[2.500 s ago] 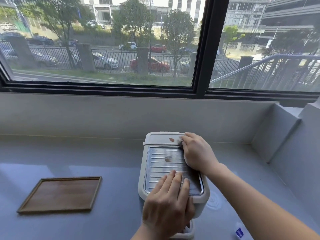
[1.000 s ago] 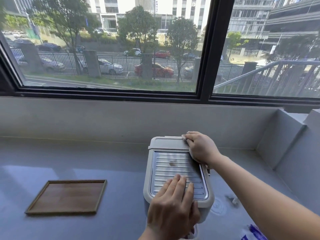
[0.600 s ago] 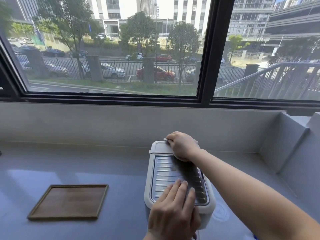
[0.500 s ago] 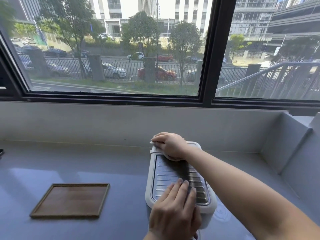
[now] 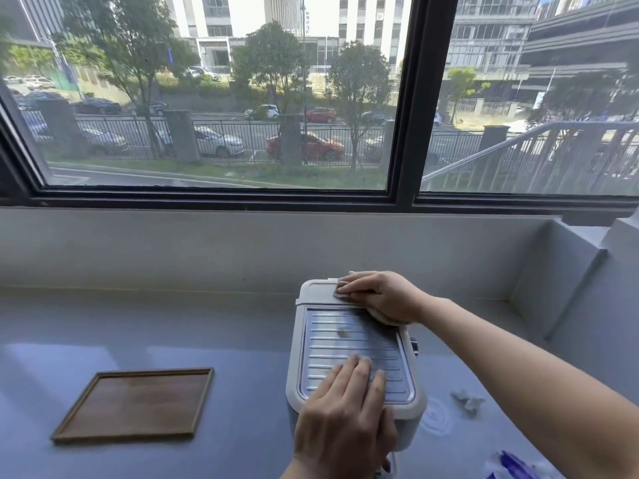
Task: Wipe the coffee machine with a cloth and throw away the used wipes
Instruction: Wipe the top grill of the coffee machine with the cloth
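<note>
A white coffee machine (image 5: 315,291) with a ribbed metal top plate stands on the grey counter, seen from above. A small brown stain (image 5: 343,331) marks the plate. My right hand (image 5: 382,297) presses a white wipe (image 5: 338,292) flat against the machine's rear top edge; most of the wipe is hidden under the palm. My left hand (image 5: 345,420) lies on the machine's near edge, fingers together on the plate, holding it steady.
A wooden tray (image 5: 135,404) lies on the counter (image 5: 173,340) to the left. A crumpled used wipe (image 5: 466,401) sits right of the machine. A blue-and-white wipe packet (image 5: 515,466) shows at the bottom right. A window ledge wall rises behind; a step juts out at right.
My right hand slid the wipe left along the rear top, then back toward the right. The brown spot on the rear lid is gone. The left hand stays put.
</note>
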The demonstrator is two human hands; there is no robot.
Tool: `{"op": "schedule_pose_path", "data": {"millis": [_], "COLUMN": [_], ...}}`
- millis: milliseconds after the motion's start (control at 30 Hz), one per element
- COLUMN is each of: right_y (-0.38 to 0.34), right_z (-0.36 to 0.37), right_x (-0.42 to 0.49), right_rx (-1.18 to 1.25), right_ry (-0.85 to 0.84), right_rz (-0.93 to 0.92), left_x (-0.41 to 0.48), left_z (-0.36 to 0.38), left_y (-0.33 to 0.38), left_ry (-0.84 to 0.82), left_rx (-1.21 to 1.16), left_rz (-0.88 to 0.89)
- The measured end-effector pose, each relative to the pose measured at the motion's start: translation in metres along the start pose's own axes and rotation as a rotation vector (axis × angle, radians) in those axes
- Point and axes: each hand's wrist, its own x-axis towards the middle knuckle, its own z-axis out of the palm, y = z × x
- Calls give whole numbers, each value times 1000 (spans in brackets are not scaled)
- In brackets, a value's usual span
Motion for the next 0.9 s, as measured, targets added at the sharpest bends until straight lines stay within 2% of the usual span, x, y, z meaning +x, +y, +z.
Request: {"op": "schedule_pose_path", "data": {"millis": [67, 133, 233, 300, 400, 500, 700, 767, 900], "right_y": [0, -5, -13, -12, -7, -12, -21, -19, -15], "right_z": [0, 7, 26, 26, 12, 16, 47, 41, 22], "right_x": [6, 7, -12, -24, -20, -18, -73, -66, -22], "right_rx": [-47, -163, -302, -296, -197, -211, -275, -252, -296], "right_ry": [125, 163, 131, 122, 149, 202, 427, 413, 324], "right_rz": [67, 122, 15, -36, 94, 166, 30, 65, 264], "left_x": [1, -1, -1, 0, 3, 4, 1, 2, 3], "left_z": [1, -1, 1, 0, -4, -9, -4, -4, -5], "left_y": [0, 0, 0, 1, 2, 3, 3, 2, 3], "left_ry": [-2, 0, 19, 8, -14, -25, -7, -2, -12], "left_rx": [18, 7, 16, 19, 32, 22, 36, 44, 50], "left_rz": [9, 11, 11, 13, 8, 5, 8, 8, 9]}}
